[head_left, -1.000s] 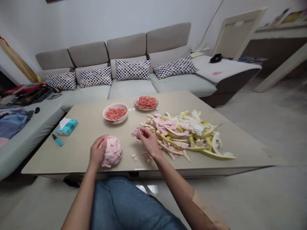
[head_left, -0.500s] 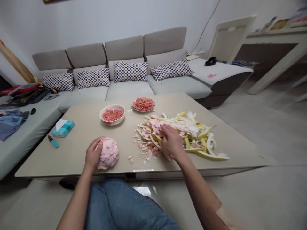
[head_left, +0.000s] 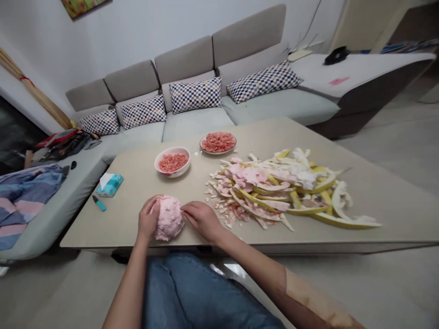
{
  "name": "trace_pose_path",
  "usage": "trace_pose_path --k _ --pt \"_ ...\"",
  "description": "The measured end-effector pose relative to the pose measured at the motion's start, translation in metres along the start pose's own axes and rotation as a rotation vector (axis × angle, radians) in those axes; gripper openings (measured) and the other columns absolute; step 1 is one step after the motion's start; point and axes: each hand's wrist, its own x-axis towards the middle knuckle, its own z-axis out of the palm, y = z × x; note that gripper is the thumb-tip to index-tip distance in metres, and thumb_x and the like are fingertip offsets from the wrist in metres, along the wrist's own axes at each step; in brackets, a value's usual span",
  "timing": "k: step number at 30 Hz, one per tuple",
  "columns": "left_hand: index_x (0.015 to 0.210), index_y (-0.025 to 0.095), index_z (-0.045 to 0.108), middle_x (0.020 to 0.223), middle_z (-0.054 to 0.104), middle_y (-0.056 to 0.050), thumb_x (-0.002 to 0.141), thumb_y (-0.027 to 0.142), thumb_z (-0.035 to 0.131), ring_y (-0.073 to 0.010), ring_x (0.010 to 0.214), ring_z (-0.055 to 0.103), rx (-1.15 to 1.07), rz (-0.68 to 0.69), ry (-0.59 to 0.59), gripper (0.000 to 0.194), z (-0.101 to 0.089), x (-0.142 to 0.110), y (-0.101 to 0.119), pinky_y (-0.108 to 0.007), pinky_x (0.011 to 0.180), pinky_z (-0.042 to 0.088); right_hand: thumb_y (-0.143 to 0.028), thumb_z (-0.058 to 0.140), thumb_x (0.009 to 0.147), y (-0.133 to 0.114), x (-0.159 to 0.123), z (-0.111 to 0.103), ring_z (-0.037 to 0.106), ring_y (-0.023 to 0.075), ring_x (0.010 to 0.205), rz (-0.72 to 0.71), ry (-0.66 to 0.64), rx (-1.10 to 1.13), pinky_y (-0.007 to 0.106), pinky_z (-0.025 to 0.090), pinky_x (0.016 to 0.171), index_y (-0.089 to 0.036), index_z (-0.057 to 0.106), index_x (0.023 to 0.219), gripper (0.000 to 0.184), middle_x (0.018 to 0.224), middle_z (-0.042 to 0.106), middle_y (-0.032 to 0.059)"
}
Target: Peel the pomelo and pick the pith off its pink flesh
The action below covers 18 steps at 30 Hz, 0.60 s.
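A peeled pomelo [head_left: 170,219], round and covered in pale pink pith, rests on the table close to its front edge. Wrapped round its left side, my left hand [head_left: 148,220] steadies it. My right hand [head_left: 202,219] is at the fruit's right side, thumb and fingertips pinched together on the pith; whatever scrap lies between them is too small to make out. To the right spreads a heap of pomelo peel [head_left: 274,183], yellow rind strips mixed with white and pink pith. Crumbs of pith lie at the heap's left edge.
Behind the pomelo stand a bowl [head_left: 173,174] and a plate [head_left: 217,152] of red pomelo pulp. A tissue box [head_left: 111,185] and a teal-handled knife [head_left: 99,204] lie at the left of the table [head_left: 137,183]. A grey sofa [head_left: 199,123] runs along the back.
My right hand has moved left from the peel heap to the pomelo's right side. My left hand stays on the fruit. The view has tilted and turned slightly.
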Motion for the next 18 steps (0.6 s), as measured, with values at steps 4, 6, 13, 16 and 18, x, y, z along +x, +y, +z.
trace_pose_path --k 4,6,13,16,18 --pt "0.104 0.016 0.07 0.113 0.07 -0.01 0.087 0.043 0.057 -0.0221 0.108 0.063 -0.025 -0.011 -0.014 0.035 -0.001 0.003 -0.002 -0.035 0.1 0.046 -0.019 0.059 0.092 -0.008 0.016 0.008 0.066 0.0185 0.092 -0.01 0.016 0.038 0.03 0.052 0.083 -0.019 0.069 0.106 0.017 0.102 0.072 0.0086" --pt "0.105 0.016 0.07 0.113 0.07 -0.011 0.087 0.043 0.057 -0.0224 0.109 0.063 -0.036 -0.021 -0.028 0.035 -0.002 0.004 -0.003 -0.035 0.1 0.046 -0.019 0.06 0.09 -0.011 0.02 0.004 0.065 0.0189 0.097 -0.038 -0.018 0.052 0.029 0.051 0.086 -0.018 0.067 0.109 0.02 0.107 0.07 0.0091" --pt "0.105 0.017 0.07 0.113 0.069 -0.01 0.088 0.041 0.057 -0.0216 0.107 0.063 -0.062 -0.017 -0.047 0.033 -0.002 0.006 -0.005 -0.034 0.099 0.046 -0.02 0.063 0.085 -0.016 0.019 0.001 0.063 0.0202 0.101 -0.076 -0.133 -0.071 0.03 0.051 0.085 -0.017 0.061 0.118 0.033 0.114 0.067 0.0109" --pt "0.106 0.017 0.07 0.113 0.069 -0.01 0.089 0.041 0.056 -0.0217 0.109 0.063 -0.048 -0.009 -0.049 0.033 -0.002 0.007 -0.006 -0.034 0.099 0.046 -0.021 0.055 0.092 -0.019 0.018 0.011 0.065 0.0212 0.091 -0.124 -0.131 -0.259 0.031 0.051 0.077 -0.014 0.064 0.11 0.022 0.104 0.07 0.0127" --pt "0.106 0.017 0.07 0.113 0.07 -0.01 0.089 0.041 0.055 -0.0218 0.109 0.062 -0.034 -0.007 -0.054 0.033 -0.001 0.008 -0.005 -0.034 0.099 0.046 -0.018 0.05 0.094 -0.021 0.018 0.017 0.065 0.0211 0.085 -0.151 -0.136 -0.369 0.03 0.05 0.071 -0.012 0.065 0.108 0.021 0.099 0.07 0.0135"
